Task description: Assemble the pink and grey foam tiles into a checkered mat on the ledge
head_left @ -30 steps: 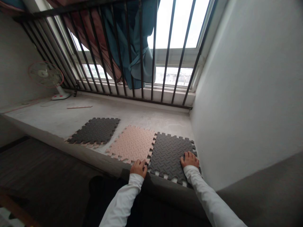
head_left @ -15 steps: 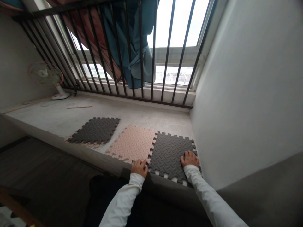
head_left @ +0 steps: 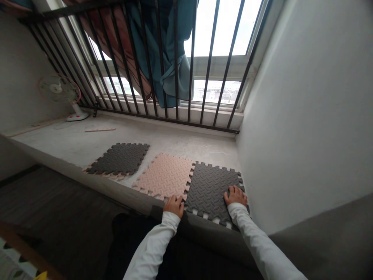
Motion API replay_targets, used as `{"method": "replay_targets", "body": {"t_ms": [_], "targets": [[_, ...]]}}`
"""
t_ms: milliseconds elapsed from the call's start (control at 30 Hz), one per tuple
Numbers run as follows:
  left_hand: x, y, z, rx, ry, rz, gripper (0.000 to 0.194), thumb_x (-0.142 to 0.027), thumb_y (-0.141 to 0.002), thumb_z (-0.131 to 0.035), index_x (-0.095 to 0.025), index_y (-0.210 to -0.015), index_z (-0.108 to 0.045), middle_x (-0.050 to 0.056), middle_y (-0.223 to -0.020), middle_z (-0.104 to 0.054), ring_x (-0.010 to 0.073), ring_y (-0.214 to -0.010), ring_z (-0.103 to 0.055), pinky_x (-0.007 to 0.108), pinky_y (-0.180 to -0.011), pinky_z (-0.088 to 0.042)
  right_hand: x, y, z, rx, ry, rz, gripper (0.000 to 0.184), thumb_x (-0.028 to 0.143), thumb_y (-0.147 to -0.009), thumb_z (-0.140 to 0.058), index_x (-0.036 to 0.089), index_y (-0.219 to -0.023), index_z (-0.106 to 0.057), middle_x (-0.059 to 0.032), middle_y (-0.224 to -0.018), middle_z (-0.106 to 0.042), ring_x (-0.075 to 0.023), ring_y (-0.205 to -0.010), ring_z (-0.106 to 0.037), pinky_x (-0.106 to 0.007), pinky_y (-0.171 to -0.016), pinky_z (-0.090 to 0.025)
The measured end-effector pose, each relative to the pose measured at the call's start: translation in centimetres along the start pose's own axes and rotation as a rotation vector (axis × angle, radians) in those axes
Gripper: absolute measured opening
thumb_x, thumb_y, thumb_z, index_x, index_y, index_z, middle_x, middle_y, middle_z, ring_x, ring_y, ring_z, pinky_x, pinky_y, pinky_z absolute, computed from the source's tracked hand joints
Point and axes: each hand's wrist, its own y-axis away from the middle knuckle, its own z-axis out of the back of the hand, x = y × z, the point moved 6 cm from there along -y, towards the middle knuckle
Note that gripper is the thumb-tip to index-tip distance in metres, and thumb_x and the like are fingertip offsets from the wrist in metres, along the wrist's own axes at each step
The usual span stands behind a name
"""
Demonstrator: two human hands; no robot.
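A pink foam puzzle mat tile [head_left: 166, 175] lies on the ledge, and its right edge meets a dark grey foam mat tile [head_left: 212, 188]. The tabs of the two run together along most of that seam. At the seam's near end, my left hand [head_left: 174, 206] has its fingers bent and close together on the pink tile's corner. My right hand [head_left: 236, 195] lies open, fingers spread, on the right part of the grey tile near the wall. Its palm hides some of that edge.
Farther left, another dark grey tile [head_left: 122, 157] lies over a pink one [head_left: 119, 176], whose tabs stick out. A thin strip [head_left: 100, 130] and a fan [head_left: 76, 112] are behind. Dark railings [head_left: 166, 117] bound the back, a white wall [head_left: 300, 116] the right; the ledge drops off in front.
The whole view has shifted slightly, so everything sits a little to the right. Both hands stay at the same places on the tiles, and the tiles look unmoved.
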Motion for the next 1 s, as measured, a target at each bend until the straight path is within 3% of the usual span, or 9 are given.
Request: {"method": "replay_targets", "body": {"t_ms": [367, 1000], "targets": [[-0.68, 0.12, 0.43, 0.012, -0.046, 0.009, 0.031, -0.024, -0.073, -0.042, -0.027, -0.101, -0.057, 0.005, -0.082, -0.054, 0.0176, -0.081, -0.050, 0.028, -0.069, -0.038, 0.12, 0.18, 0.26, -0.076, 0.013, 0.005, 0.031, 0.031, -0.071, -0.043, 0.019, -0.097, -0.054, -0.0070, -0.111, -0.051, -0.0197, -0.102, -0.040, -0.034, -0.078, -0.027], [-0.72, -0.32, -0.02, 0.111, -0.104, -0.021, 0.028, -0.026, -0.074, -0.039, -0.025, -0.095, -0.058, 0.006, -0.086, -0.055, 0.0198, -0.083, -0.049, 0.030, -0.068, -0.035, 0.30, 0.26, 0.83, -0.016, 0.018, 0.006, 0.031, 0.032, -0.072, -0.042, 0.019, -0.097, -0.054, -0.0066, -0.111, -0.051, -0.0199, -0.102, -0.041, -0.034, -0.080, -0.028]]}}
